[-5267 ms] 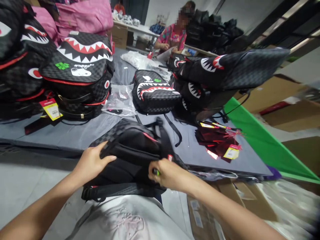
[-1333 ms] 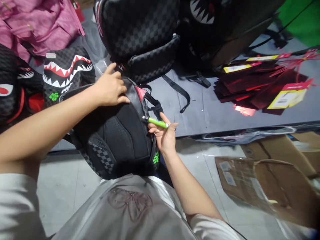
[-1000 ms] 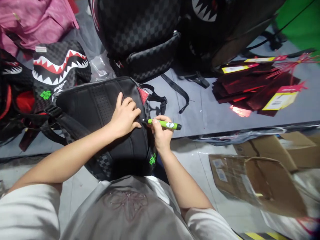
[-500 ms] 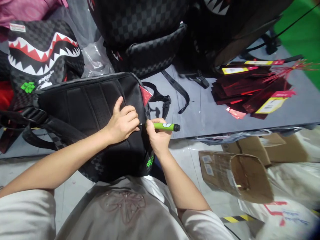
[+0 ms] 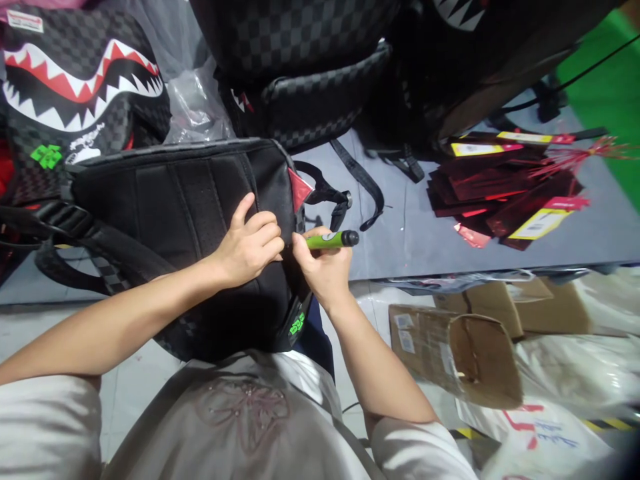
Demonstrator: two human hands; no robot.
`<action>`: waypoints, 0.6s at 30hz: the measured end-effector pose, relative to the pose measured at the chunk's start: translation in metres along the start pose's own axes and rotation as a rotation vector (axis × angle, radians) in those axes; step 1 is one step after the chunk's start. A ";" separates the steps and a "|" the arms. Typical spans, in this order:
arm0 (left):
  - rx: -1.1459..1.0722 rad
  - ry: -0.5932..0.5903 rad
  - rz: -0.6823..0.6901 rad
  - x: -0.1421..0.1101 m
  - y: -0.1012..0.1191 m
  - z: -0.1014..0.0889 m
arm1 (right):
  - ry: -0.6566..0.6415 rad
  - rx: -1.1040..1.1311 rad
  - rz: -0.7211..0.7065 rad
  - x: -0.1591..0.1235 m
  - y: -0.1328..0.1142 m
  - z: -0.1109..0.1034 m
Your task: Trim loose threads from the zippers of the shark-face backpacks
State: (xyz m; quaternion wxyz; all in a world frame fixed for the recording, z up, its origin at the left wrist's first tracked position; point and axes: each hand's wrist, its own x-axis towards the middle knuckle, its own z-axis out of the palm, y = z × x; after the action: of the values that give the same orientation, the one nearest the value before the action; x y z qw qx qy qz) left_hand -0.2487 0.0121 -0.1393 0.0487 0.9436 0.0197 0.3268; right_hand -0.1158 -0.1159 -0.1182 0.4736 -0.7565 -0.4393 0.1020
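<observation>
A black backpack [image 5: 190,200] lies with its padded back panel up, in front of my body. My left hand [image 5: 253,247] rests on its right part, the lower fingers curled against the fabric near the side edge and one digit raised. Whatever those fingertips pinch is partly hidden. In my right hand [image 5: 323,267] is a green marker pen [image 5: 323,240], its black end pointing right. The pen's other end is covered by my fingers, close to the bag's side edge. A red triangular piece [image 5: 300,189] sticks out at that edge above my right hand.
Black checkered backpacks [image 5: 320,100] stand at the back, and a shark-mouth bag [image 5: 85,87] lies at left. Dark red tags with yellow-edged labels [image 5: 540,220] are piled on the grey table [image 5: 400,247]. An open cardboard box [image 5: 425,340] and white sacks [image 5: 560,400] are below at right.
The camera view has shifted slightly. The marker's black end has tilted up a little as my right hand turned. My left hand keeps its place on the backpack.
</observation>
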 end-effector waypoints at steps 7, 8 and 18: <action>-0.018 -0.026 -0.036 -0.001 0.000 0.003 | -0.052 -0.065 -0.011 0.006 -0.002 -0.003; -0.005 -0.023 -0.029 -0.001 0.000 0.003 | -0.056 -0.055 -0.005 0.007 -0.002 -0.004; 0.059 -0.018 -0.010 -0.001 0.000 0.002 | -0.100 0.053 0.084 0.006 0.000 -0.003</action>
State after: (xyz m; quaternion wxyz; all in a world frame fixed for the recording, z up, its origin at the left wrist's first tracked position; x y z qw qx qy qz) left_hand -0.2477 0.0120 -0.1415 0.0225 0.9474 0.0334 0.3174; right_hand -0.1107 -0.1130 -0.1146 0.4661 -0.7555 -0.4274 0.1710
